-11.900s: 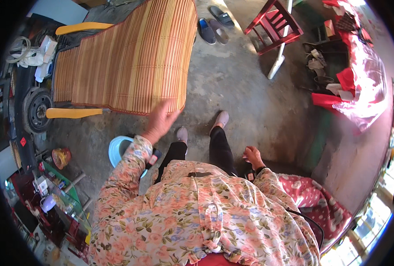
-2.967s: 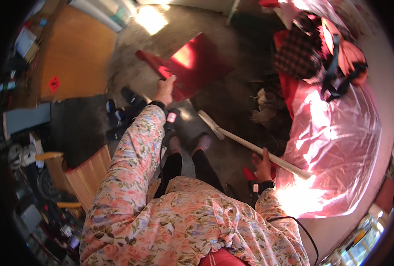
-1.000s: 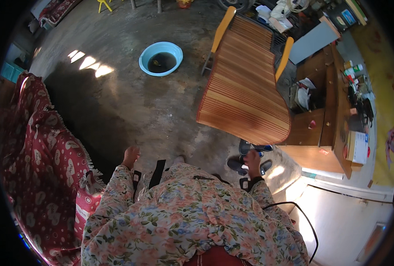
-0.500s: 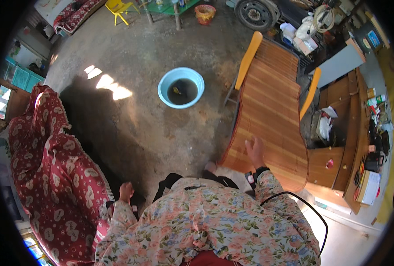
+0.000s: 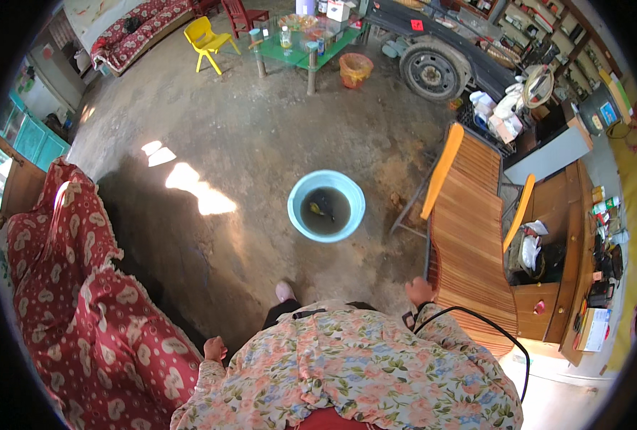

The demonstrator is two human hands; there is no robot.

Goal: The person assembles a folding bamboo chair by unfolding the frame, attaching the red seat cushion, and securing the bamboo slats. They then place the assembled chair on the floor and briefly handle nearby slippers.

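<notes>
Grey concrete floor (image 5: 254,136) in this room, with a few sun patches (image 5: 200,192) on it. Head view: right hand (image 5: 420,291) is right by the deck chair (image 5: 469,236), at its left edge, fingers kinda curled; can't tell if it's touching or pinching anything. Left hand (image 5: 215,349) is beside the red patterned blanket (image 5: 111,337), half curled too, grip too small to read. Light blue basin (image 5: 295,206) with dark liquid sits ahead, between blanket and deck chair. Yellow chair (image 5: 202,36) is further back.

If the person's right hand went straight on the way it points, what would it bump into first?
Probably the reclining chair, at its metal leg frame; depth is unclear, so the right hand might pass above.
</notes>
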